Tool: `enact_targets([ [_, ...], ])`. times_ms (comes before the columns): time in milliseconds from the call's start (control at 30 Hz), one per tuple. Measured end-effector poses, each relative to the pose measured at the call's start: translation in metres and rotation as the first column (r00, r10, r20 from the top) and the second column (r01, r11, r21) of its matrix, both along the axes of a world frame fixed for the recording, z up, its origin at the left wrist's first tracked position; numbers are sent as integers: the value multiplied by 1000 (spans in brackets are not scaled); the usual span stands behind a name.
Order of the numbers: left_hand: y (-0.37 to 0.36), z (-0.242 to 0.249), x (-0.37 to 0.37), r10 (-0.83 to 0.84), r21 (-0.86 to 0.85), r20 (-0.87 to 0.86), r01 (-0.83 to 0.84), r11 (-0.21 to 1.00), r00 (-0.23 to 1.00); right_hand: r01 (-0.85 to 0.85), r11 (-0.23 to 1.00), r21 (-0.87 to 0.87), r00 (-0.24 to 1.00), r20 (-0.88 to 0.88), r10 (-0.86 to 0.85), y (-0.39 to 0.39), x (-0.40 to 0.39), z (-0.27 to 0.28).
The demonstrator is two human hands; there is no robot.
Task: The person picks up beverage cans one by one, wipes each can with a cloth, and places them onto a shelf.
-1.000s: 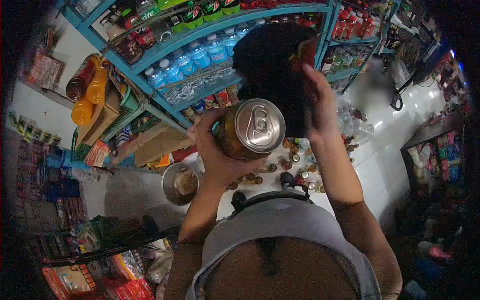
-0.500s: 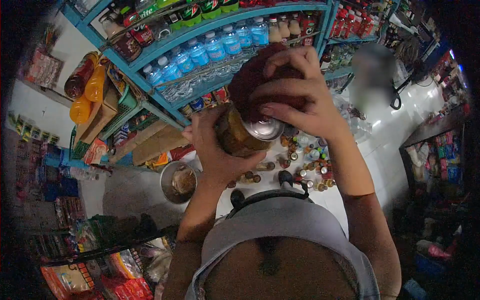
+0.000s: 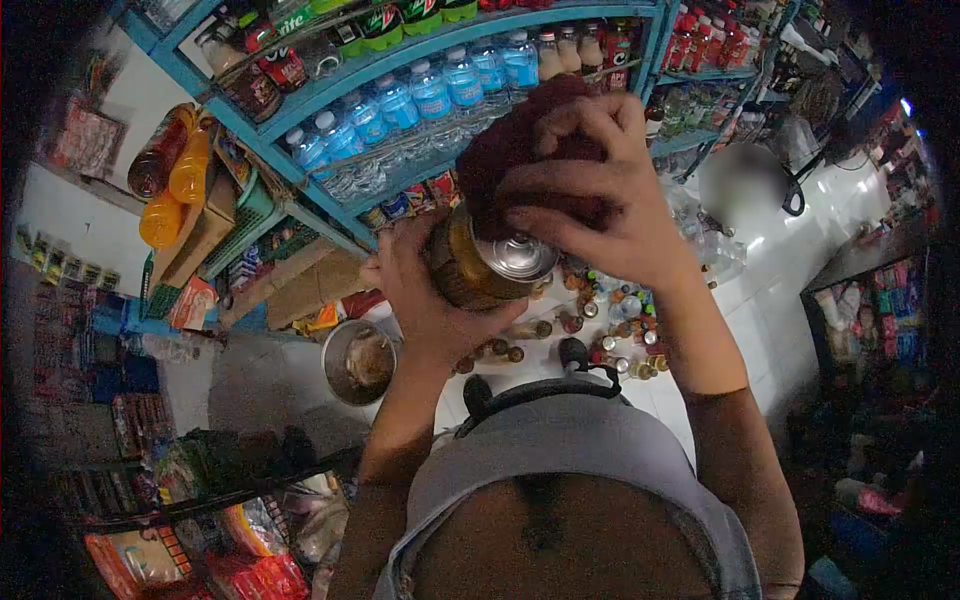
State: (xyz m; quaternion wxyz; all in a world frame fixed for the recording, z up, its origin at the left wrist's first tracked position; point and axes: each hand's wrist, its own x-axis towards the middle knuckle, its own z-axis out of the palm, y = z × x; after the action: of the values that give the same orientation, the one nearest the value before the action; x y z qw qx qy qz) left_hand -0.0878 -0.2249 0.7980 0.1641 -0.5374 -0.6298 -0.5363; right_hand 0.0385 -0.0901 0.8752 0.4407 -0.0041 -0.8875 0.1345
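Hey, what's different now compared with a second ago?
The right hand has moved left, bringing the dark red cloth over to the can, where it now covers part of the lid; before, the whole lid showed. No new grip or release is visible. The left hand still holds the can, and the metal basin stayed put.

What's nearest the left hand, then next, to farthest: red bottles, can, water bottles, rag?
1. Can: in the left hand.
2. Rag: against the can's top.
3. Water bottles: shelf ahead.
4. Red bottles: shelf at far right.
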Motion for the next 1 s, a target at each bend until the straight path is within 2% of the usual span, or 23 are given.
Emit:
enact_targets([
  [67, -3, 5, 1, 67, -81, -24, -68, 994, 997, -98, 992, -80, 995, -13, 97, -6, 0, -3],
  [200, -5, 7, -5, 69, -36, -17, -70, 997, 997, -209, 961, -180, 977, 0, 213, -10, 9, -11],
  [267, -6, 10, -4, 93, 33, -68, -90, 995, 993, -186, 967, -173, 982, 3, 189, -4, 15, -12],
  [400, -8, 12, -5, 66, 13, -115, -65, 998, 991, -89, 991, -103, 996, -32, 86, 5, 11, -11],
  [433, -11, 12, -4, 24, -53, -70, -28, 998, 997, -85, 991, -100, 996, -36, 82, 8, 9, -8],
  [467, -12, 12, -4, -16, -118, -23, 13, 993, 1000, -58, 998, -24, 997, -55, 56, 10, 6, -5],
  [500, -11, 13, -4, -20, -117, -25, 17, 993, 999, -29, 998, 49, 997, -73, 32, 11, 4, -1],
  [533, -11, 13, -3, -28, -119, -39, 23, 993, 999, -26, 999, 48, 997, -72, 30, 10, 2, 2],
  [600, -9, 14, -1, -38, -119, -56, 31, 992, 998, -38, 997, 62, 998, -57, 41, 9, -3, 7],
  [667, -6, 15, 0, -19, -18, -9, 19, 1000, 1000, -81, 996, 43, 994, -64, 84, 5, -10, 7],
  [767, -5, 5, -2, -91, -70, 60, 95, 993, 994, -156, 988, -1, 987, -38, 156, -5, -10, 8],
  [833, -7, 7, -2, -60, -99, 65, 66, 993, 996, -178, 984, -27, 984, -10, 178, -8, -8, 7],
  [900, -7, 10, 0, -22, -127, 77, 32, 991, 997, -293, 938, -184, 956, -28, 293, -4, -2, -4],
  [967, -5, 18, 0, -149, 10, 256, 152, 988, 955, -333, 788, -518, 943, -195, 270, 1, -2, -25],
  [1000, -5, 20, -1, -142, 12, 256, 144, 990, 956, -339, 786, -517, 941, -194, 278, 0, -5, -30],
])
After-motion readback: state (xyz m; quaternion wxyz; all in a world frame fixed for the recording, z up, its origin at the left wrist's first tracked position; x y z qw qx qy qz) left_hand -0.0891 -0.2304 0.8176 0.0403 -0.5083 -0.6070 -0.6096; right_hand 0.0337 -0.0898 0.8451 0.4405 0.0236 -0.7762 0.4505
